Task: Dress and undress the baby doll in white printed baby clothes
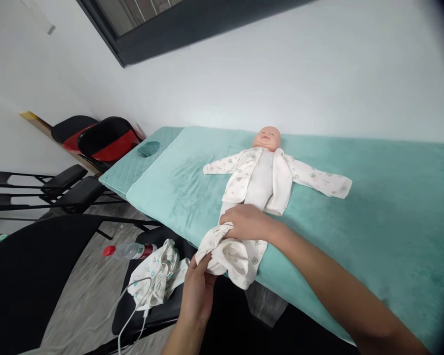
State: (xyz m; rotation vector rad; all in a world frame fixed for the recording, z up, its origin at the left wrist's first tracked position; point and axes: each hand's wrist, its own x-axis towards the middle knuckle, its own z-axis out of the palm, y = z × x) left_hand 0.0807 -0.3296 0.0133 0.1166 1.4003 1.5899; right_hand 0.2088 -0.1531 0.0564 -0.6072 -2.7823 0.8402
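A baby doll (261, 175) lies on its back on a teal padded table (373, 207), head toward the wall. Its white printed jacket (240, 177) lies open with both sleeves spread out. White printed trousers (233, 254) are bunched over the doll's legs at the table's near edge. My right hand (244, 222) is closed on the trousers' waist by the doll's hips. My left hand (198, 286) pinches the lower end of the trousers from below the table edge.
A black chair seat (140, 305) below the table holds another crumpled white garment (157, 273), a plastic bottle with a red cap (129, 250) and a white cable (133, 305). Black and red folding chairs (99, 140) stand at the left by the wall.
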